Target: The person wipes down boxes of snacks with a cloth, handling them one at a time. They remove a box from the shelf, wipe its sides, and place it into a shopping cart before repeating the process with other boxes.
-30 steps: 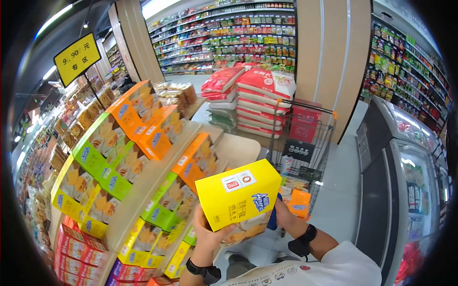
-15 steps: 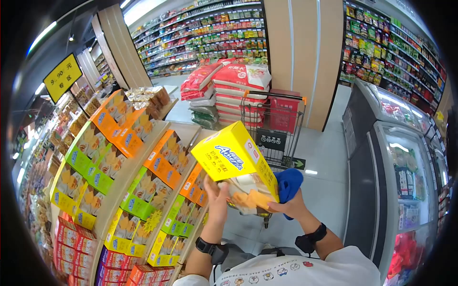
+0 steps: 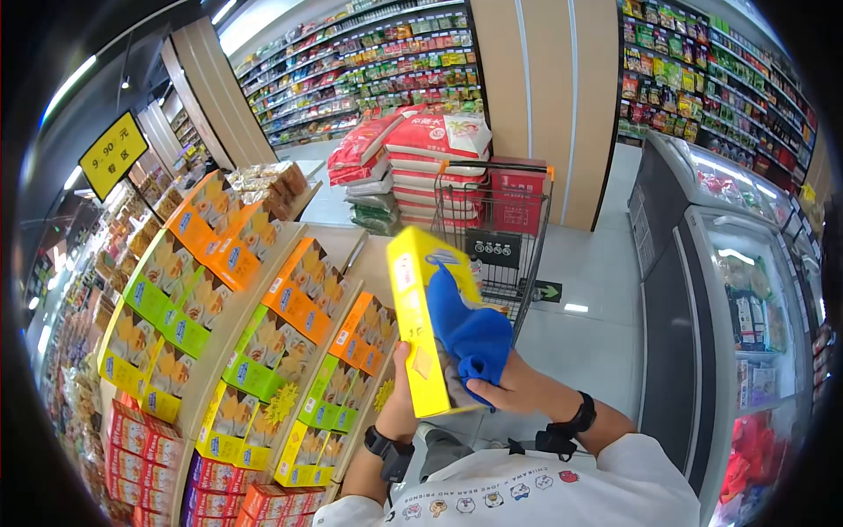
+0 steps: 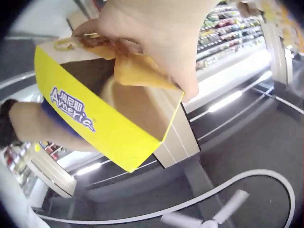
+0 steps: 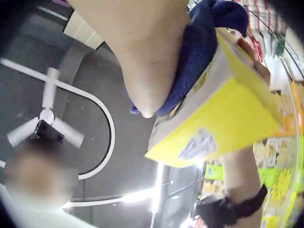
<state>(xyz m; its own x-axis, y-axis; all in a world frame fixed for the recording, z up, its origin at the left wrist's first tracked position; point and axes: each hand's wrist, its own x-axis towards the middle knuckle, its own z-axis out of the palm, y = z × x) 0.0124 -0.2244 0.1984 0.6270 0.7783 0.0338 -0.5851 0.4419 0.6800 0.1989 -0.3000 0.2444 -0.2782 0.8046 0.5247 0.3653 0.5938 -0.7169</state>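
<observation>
A yellow biscuit box (image 3: 411, 321) is held up in front of the body, tilted, its narrow side facing the head camera. My left hand (image 3: 402, 386) grips the box from the left, mostly hidden behind it; in the left wrist view its thumb lies along the pictured face. In my right hand (image 3: 520, 386) is a blue cloth (image 3: 474, 332), bunched and draped over the broad face of the box. The right wrist view shows the cloth (image 5: 202, 52) between that hand and the box (image 5: 228, 118).
To the left, stepped shelves hold rows of orange, green and yellow boxes (image 3: 248, 364). A shopping cart (image 3: 492, 206) stands ahead, by stacked red-and-white sacks (image 3: 435, 176). A glass-door freezer (image 3: 746, 325) lines the right side.
The box has turned from showing its printed top to showing its narrow side. The blue cloth, mostly hidden earlier, has come over the box's broad face with the right hand.
</observation>
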